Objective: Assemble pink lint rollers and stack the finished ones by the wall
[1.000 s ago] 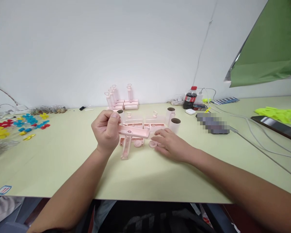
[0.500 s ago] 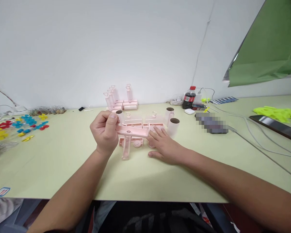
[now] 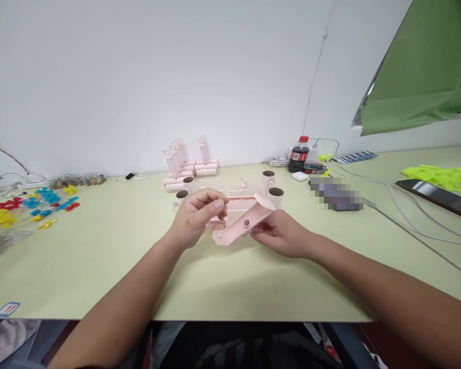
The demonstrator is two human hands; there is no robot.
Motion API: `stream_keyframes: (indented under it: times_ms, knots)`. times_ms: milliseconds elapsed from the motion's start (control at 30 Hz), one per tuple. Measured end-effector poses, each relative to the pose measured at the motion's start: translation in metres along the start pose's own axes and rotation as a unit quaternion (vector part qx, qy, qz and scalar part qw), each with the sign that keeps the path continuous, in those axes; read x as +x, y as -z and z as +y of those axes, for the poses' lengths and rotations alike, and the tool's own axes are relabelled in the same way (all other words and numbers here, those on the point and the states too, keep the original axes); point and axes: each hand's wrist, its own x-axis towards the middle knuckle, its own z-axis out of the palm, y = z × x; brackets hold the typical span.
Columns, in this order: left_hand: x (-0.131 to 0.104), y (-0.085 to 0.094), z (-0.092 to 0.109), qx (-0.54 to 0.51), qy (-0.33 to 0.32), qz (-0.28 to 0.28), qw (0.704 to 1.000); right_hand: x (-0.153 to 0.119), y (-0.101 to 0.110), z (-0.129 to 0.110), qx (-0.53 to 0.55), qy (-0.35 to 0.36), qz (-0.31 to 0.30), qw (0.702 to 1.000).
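In the middle of the head view a pink plastic roller holder (image 3: 242, 225) is held tilted above the table, its long trough turned up and a small round stud at its centre. My right hand (image 3: 286, 236) is closed around its underside, and most of those fingers are hidden. My left hand (image 3: 197, 218) is closed in a pinch beside the trough; what lies between its fingertips does not show. Behind the hands are more pink plastic pieces, among them a heart-shaped loop (image 3: 244, 181). Paper rolls with brown cores, one on the right (image 3: 275, 201) and one on the left (image 3: 182, 197), stand upright nearby.
Several pink rollers with upright heart-topped handles (image 3: 203, 151) stand by the wall. Colourful plastic flower pieces (image 3: 48, 197) lie at the left. To the right are a cola bottle (image 3: 299, 155), white cables (image 3: 411, 202), a phone (image 3: 438, 199) and yellow-green pieces (image 3: 438, 176).
The pink holder has passed from my left hand to my right and been turned so its trough slants up to the right. My left hand has moved right, off the holder.
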Motion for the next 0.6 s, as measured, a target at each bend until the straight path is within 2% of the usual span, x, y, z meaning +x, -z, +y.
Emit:
stream_keyframes:
  times_ms: [167, 267, 367, 500, 600]
  knots:
    - [-0.005, -0.007, 0.004, 0.070, 0.053, -0.167, 0.982, -0.001, 0.003, -0.005, -0.030, 0.083, -0.029, 0.996]
    - [-0.008, -0.013, -0.001, 0.058, 0.081, -0.208, 0.973, 0.000, 0.000, -0.006, -0.044, 0.083, -0.040, 0.995]
    - [-0.006, -0.015, -0.006, 0.056, 0.095, -0.190, 0.976, 0.001, -0.002, -0.006, -0.056, 0.048, -0.065, 0.995]
    - [-0.004, -0.020, -0.010, 0.087, 0.078, -0.122, 0.986, 0.003, 0.003, -0.010, -0.070, -0.029, -0.075, 0.994]
    - [-0.004, -0.025, -0.010, 0.054, 0.096, -0.076, 0.991, 0.002, 0.012, -0.018, -0.069, -0.071, -0.104, 0.990]
